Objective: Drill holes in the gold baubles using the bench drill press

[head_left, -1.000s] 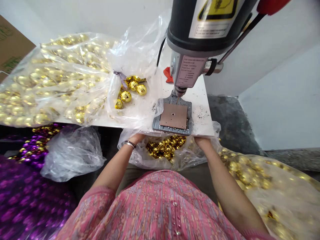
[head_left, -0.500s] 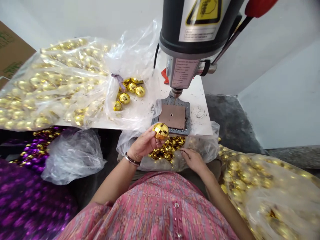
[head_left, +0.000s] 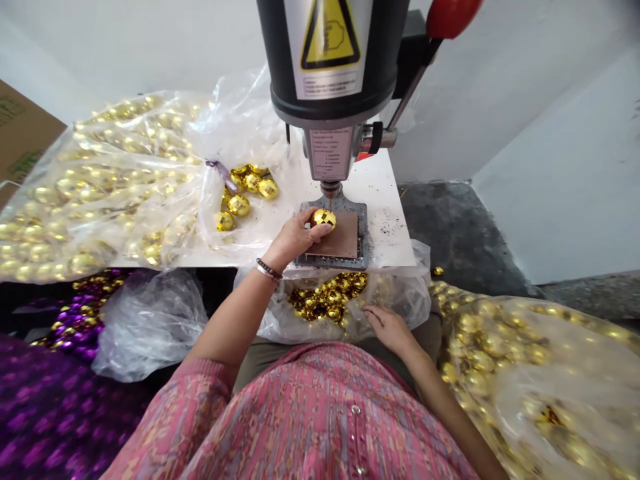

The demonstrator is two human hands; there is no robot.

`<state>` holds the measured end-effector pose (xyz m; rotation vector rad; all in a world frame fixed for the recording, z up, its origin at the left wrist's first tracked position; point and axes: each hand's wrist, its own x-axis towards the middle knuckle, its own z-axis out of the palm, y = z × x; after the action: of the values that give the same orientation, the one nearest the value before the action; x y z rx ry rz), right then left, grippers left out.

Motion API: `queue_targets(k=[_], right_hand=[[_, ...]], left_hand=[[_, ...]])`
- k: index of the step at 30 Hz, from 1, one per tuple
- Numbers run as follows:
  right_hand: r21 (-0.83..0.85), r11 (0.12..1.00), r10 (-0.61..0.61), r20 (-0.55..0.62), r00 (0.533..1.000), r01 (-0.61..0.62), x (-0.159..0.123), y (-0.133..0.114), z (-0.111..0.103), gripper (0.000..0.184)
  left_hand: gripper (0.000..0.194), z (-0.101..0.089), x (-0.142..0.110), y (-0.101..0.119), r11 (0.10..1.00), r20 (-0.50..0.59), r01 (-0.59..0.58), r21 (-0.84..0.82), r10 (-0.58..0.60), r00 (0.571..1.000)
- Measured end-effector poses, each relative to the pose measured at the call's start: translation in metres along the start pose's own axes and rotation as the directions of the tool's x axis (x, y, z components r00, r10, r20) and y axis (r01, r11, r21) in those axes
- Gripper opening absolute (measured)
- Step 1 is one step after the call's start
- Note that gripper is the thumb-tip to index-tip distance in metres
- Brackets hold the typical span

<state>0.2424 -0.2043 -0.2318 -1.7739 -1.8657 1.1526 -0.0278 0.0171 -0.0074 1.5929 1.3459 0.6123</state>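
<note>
My left hand (head_left: 295,238) grips a faceted gold ball (head_left: 323,218) and holds it on the brown pad (head_left: 343,241) of the grey drill plate, right under the drill bit (head_left: 331,189) of the black drill press (head_left: 330,73). My right hand (head_left: 389,327) rests lower down, fingers spread flat on the edge of a clear bag of gold balls (head_left: 330,300) in my lap.
A big clear bag of gold balls (head_left: 100,193) lies on the white table (head_left: 387,200) at the left, a few loose balls (head_left: 245,190) at its mouth. Another bag of gold balls (head_left: 520,373) sits at the right, purple balls (head_left: 75,313) at the left. A red lever knob (head_left: 449,15) sticks out above.
My left hand lifted a gold ball out of the lap bag and carried it up onto the drill plate. My right hand came back from the table edge to the bag.
</note>
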Motion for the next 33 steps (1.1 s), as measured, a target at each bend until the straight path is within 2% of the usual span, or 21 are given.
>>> queue_targets(k=[6, 11, 14, 17, 19, 20, 23, 26, 27, 28, 30, 33], right_hand=[[0.029, 0.998, 0.048, -0.002, 0.999, -0.048, -0.006, 0.003, -0.002, 0.053], [0.044, 0.999, 0.028, -0.049, 0.998, -0.025, -0.012, -0.02, -0.014, 0.053], [0.068, 0.995, -0.065, -0.096, 0.993, 0.071, -0.022, -0.048, -0.043, 0.049], [0.09, 0.977, -0.172, -0.198, 0.965, 0.192, -0.025, -0.085, -0.095, 0.056], [0.08, 0.962, -0.219, -0.345, 0.913, 0.261, -0.017, -0.113, -0.138, 0.064], [0.068, 0.955, -0.232, -0.438, 0.869, 0.289, -0.009, -0.129, -0.16, 0.067], [0.027, 0.935, -0.239, -0.692, 0.681, 0.354, 0.025, -0.18, -0.224, 0.066], [-0.027, 0.874, -0.287, -0.834, 0.472, 0.484, 0.063, -0.235, -0.274, 0.081], [-0.028, 0.846, -0.3, -0.851, 0.43, 0.533, 0.073, -0.253, -0.286, 0.09], [-0.023, 0.828, -0.304, -0.859, 0.413, 0.56, 0.08, -0.271, -0.295, 0.1], [0.002, 0.81, -0.307, -0.85, 0.427, 0.586, 0.087, -0.303, -0.306, 0.114], [-0.02, 0.855, -0.274, -0.866, 0.419, 0.519, 0.085, -0.338, -0.313, 0.126]], left_hand=[[0.058, 0.005, 0.0, 0.003, 0.978, -0.025, -0.082, 0.189, 0.088, 0.996], [0.066, 0.014, 0.0, 0.006, 0.969, -0.008, -0.115, 0.22, 0.119, 0.993], [0.067, 0.017, 0.0, 0.004, 0.977, -0.007, -0.096, 0.191, 0.099, 0.995], [0.066, 0.019, 0.0, 0.0, 0.986, -0.006, -0.102, 0.133, 0.104, 0.995], [0.064, 0.021, 0.001, -0.003, 0.989, -0.009, -0.108, 0.105, 0.11, 0.994], [0.063, 0.022, 0.002, -0.004, 0.989, -0.015, -0.11, 0.098, 0.112, 0.994], [0.062, 0.025, 0.003, -0.009, 0.99, -0.038, -0.115, 0.078, 0.118, 0.992], [0.06, 0.028, 0.004, -0.011, 0.991, -0.042, -0.123, 0.057, 0.126, 0.991], [0.06, 0.029, 0.005, -0.012, 0.991, -0.046, -0.125, 0.053, 0.127, 0.991], [0.061, 0.03, 0.005, -0.012, 0.991, -0.049, -0.126, 0.052, 0.128, 0.991], [0.064, 0.03, 0.005, -0.012, 0.991, -0.05, -0.127, 0.052, 0.13, 0.99], [0.069, 0.03, 0.003, -0.01, 0.991, -0.051, -0.115, 0.072, 0.119, 0.992]])
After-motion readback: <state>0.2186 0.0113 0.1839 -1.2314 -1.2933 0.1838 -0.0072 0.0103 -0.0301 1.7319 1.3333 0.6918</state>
